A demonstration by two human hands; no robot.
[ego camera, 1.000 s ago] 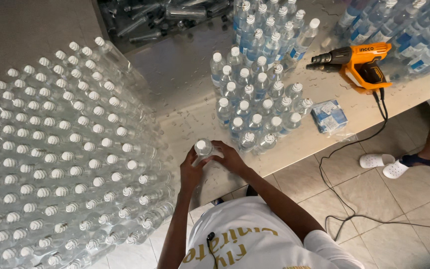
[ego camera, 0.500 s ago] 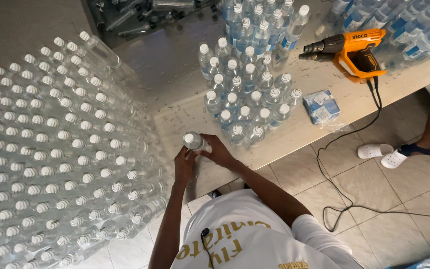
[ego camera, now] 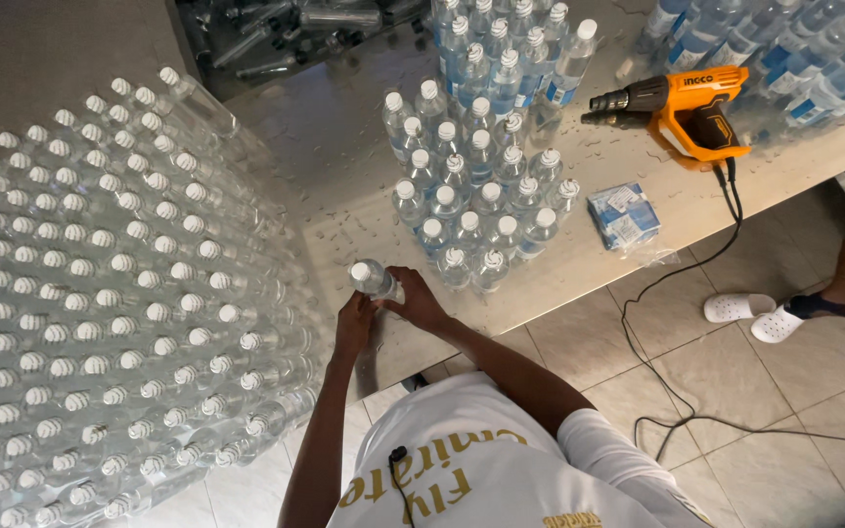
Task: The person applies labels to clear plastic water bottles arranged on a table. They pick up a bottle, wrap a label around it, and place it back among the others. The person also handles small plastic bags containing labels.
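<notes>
A wet table (ego camera: 344, 147) fills the upper frame; both hands, left hand (ego camera: 354, 328) and right hand (ego camera: 416, 301), grip a clear bottle (ego camera: 374, 281) at centre, stacked bottles (ego camera: 100, 293) crowding left, a bottle cluster (ego camera: 471, 196) and orange heat gun (ego camera: 682, 112) to the right.

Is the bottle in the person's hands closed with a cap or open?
Closed. The bottle held between the left hand and right hand has a white cap on its top, like the bottles standing on the table.

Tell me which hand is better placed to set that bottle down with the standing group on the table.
Probably the right hand: it is on the bottle on the side facing the standing bottles. The left hand grips from the far side.
</notes>
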